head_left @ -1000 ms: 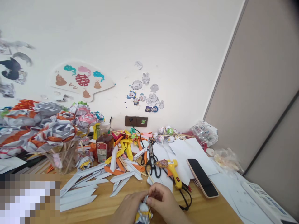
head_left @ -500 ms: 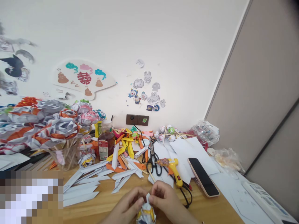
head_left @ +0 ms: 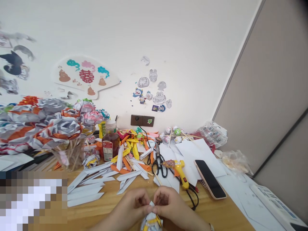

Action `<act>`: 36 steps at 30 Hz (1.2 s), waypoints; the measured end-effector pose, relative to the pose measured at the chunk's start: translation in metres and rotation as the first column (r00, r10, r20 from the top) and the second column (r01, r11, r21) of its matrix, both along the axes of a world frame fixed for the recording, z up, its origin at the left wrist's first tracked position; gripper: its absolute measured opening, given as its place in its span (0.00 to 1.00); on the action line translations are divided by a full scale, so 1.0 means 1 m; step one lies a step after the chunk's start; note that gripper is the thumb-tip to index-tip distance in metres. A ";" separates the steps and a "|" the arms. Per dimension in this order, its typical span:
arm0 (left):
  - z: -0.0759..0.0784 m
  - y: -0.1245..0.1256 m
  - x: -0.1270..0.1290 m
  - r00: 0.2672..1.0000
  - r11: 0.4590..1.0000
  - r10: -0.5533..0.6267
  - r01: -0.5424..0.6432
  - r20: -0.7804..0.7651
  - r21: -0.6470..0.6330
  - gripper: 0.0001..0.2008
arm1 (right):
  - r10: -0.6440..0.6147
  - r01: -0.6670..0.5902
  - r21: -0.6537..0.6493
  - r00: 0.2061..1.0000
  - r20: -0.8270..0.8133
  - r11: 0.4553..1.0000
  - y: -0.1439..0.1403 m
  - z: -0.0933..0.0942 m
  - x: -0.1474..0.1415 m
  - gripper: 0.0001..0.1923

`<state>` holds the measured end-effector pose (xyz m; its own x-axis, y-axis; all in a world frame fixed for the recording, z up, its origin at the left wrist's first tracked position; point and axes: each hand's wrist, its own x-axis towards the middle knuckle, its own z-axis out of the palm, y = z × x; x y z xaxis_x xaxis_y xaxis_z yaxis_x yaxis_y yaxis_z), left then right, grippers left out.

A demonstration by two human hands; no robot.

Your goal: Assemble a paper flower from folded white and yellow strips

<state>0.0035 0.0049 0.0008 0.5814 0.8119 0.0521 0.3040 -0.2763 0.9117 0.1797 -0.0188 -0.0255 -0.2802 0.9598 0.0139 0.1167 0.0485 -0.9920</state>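
Observation:
A folded paper flower [head_left: 154,222] in white and yellow is at the bottom edge, partly cut off by the frame. My left hand [head_left: 136,202] pinches a white paper tip at the flower's top, thumb against fingers. From the other side, my right hand [head_left: 169,202] pinches the same tip, so the two thumbs almost meet. A thin wooden stick [head_left: 158,179] runs behind my right hand; I cannot tell whether it joins the flower. Loose folded white strips [head_left: 84,199] lie to the left of my hands.
Beyond my hands are black-handled scissors [head_left: 159,165], a yellow glue gun [head_left: 182,175] with its cord, and a phone [head_left: 210,179]. A brown bottle [head_left: 110,142] stands near orange and yellow strips. Finished paper flowers [head_left: 62,128] fill a clear container at left. White sheets [head_left: 199,154] lie at right.
My thumbs have come closer together on the white paper tip, and my left hand has closed in on it. The view has shifted slightly.

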 end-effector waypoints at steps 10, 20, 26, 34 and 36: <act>0.010 -0.003 -0.001 0.977 0.979 0.006 0.037 -0.213 0.199 0.05 | -0.044 0.032 0.091 0.990 0.130 0.995 -0.001 0.001 0.005 0.06; 0.011 -0.011 0.001 0.953 0.953 -0.005 0.097 -0.304 0.288 0.09 | 0.037 -0.074 0.126 0.962 0.270 0.989 -0.005 0.007 0.007 0.04; 0.002 -0.002 -0.001 0.952 0.949 0.013 0.084 -0.306 0.303 0.09 | -0.018 -0.032 0.150 0.947 0.319 0.988 -0.008 0.012 0.005 0.03; 0.005 -0.006 0.000 0.959 0.901 0.007 0.116 -0.283 0.419 0.12 | -0.033 -0.068 0.237 0.917 0.396 0.969 -0.012 0.028 0.003 0.06; 0.010 -0.006 -0.004 0.962 0.897 -0.009 0.129 -0.273 0.423 0.11 | -0.071 -0.011 0.249 0.945 0.320 0.969 -0.011 0.027 0.005 0.06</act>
